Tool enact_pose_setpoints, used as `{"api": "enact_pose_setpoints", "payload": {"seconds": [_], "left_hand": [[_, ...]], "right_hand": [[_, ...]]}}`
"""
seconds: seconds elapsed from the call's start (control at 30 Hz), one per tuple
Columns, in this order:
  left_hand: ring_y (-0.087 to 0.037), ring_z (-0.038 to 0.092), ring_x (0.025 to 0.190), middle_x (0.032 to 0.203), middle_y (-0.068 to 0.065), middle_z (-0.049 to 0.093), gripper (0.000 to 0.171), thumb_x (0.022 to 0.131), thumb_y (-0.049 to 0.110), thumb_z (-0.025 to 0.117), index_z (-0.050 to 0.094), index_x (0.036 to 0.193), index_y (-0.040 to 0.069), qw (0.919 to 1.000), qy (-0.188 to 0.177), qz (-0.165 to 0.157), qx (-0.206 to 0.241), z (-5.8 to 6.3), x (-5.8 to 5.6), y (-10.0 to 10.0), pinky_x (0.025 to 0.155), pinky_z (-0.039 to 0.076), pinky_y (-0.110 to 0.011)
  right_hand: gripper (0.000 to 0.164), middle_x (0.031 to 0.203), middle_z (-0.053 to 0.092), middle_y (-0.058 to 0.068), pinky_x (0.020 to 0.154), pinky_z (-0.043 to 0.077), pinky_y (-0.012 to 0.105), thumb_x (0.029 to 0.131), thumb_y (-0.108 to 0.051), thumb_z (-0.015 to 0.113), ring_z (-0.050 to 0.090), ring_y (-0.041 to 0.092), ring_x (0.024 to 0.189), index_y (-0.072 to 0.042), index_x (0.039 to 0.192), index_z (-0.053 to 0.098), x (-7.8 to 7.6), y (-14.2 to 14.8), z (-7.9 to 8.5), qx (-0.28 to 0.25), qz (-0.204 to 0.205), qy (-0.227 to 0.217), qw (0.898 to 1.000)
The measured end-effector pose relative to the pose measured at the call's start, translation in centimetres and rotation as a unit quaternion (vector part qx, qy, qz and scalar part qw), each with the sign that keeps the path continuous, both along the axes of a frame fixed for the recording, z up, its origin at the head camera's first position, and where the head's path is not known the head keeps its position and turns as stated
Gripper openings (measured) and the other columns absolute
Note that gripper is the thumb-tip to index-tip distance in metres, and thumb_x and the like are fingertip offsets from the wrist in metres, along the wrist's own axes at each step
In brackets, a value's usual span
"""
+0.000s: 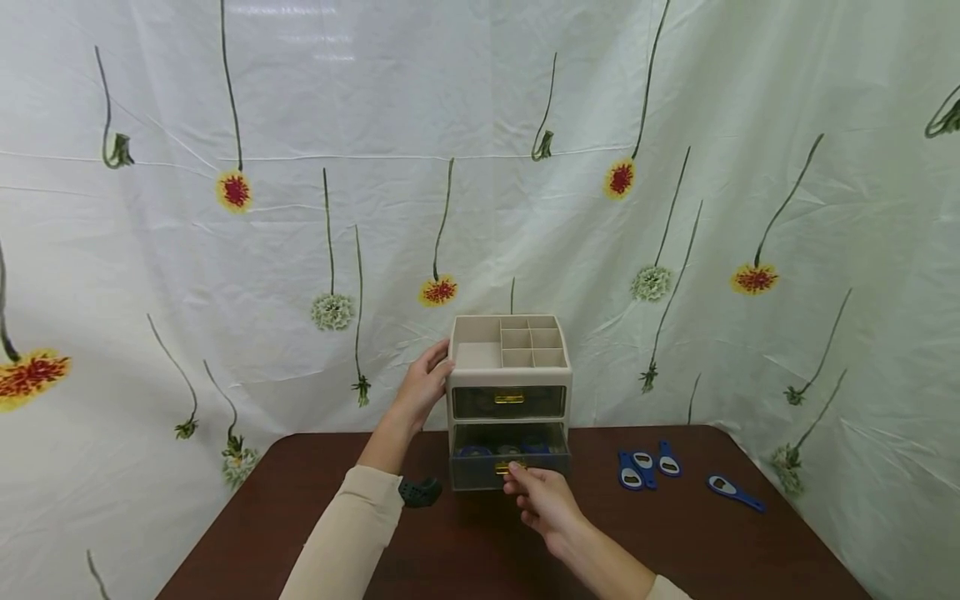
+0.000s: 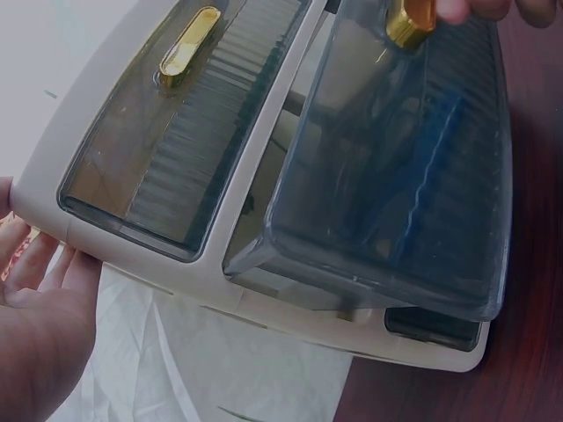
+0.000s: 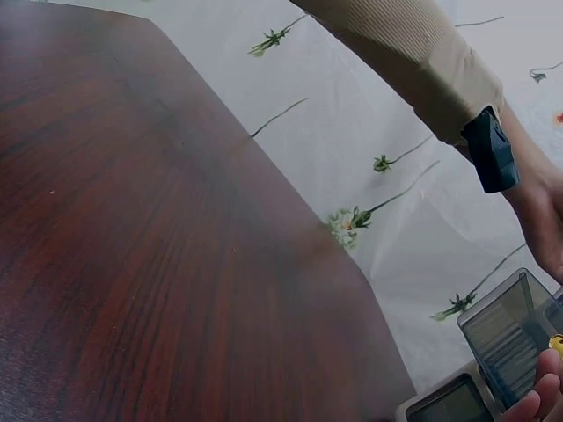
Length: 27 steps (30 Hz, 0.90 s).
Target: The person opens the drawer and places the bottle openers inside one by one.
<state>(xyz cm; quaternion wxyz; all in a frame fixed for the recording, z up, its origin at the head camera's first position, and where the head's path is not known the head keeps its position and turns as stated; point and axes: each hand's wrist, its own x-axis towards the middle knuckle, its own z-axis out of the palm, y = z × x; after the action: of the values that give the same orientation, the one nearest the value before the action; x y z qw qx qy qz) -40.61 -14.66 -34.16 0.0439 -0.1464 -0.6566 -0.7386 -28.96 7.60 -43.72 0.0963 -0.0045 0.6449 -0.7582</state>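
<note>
A sleeve (image 1: 345, 529) is nearest, left of the cabinet (image 1: 510, 377) on a table (image 1: 453, 554). The right hand (image 1: 547, 507) pinches the handle (image 1: 500, 469) of the pulled-out drawer (image 1: 474, 477); the left hand (image 1: 423, 385), fingers extended, presses the cabinet's left side, probably bracing it.

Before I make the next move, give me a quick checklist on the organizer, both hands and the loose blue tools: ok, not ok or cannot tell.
1. Organizer steadied: ok, the left hand rests against its left side.
2. Handle held: ok, the right hand pinches it.
3. Open drawer pulled out: ok, it juts past the frame; whether it is at its limit, cannot tell.
4. Top drawer shut: ok.
5. Blue tools out of the drawer's way: ok, all four lie on the table to the organizer's right.
6. Drawer contents counted: cannot tell, only dim blue shapes show.
</note>
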Motion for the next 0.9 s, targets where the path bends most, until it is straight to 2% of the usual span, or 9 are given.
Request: {"api": "enact_pose_setpoints", "payload": {"seconds": [0.53,0.73,0.9], "left_hand": [[-0.032,0.035,0.147,0.166,-0.016,0.028,0.055,0.111,0.009,0.046,0.028,0.163,0.005,0.9999,-0.013,0.006,-0.004,0.1,0.1,0.0,0.116,0.033,-0.053],[-0.03,0.037,0.145,0.165,-0.015,0.031,0.055,0.111,0.01,0.047,0.03,0.163,0.007,0.9999,-0.013,0.011,-0.001,0.0,0.0,0.0,0.116,0.033,-0.052],[-0.029,0.038,0.145,0.164,-0.014,0.032,0.054,0.111,0.009,0.048,0.031,0.163,0.007,0.9998,-0.014,0.011,-0.002,0.0,-0.1,0.0,0.116,0.034,-0.052]], "right_hand": [[0.031,0.079,0.067,-0.005,0.059,0.041,0.022,0.103,-0.034,0.067,0.048,0.008,0.066,-0.005,0.098,0.075,-1.7,-0.8,0.0,0.011,-0.027,0.019,0.999],[0.034,0.079,0.067,-0.005,0.06,0.041,0.022,0.104,-0.033,0.065,0.049,0.009,0.068,0.0,0.103,0.073,-2.7,-0.9,0.0,0.019,-0.041,0.014,0.999],[0.033,0.08,0.067,-0.004,0.059,0.041,0.021,0.104,-0.032,0.066,0.048,0.008,0.066,0.0,0.103,0.073,-3.4,-1.1,-0.1,0.022,-0.045,0.022,0.998]]}}
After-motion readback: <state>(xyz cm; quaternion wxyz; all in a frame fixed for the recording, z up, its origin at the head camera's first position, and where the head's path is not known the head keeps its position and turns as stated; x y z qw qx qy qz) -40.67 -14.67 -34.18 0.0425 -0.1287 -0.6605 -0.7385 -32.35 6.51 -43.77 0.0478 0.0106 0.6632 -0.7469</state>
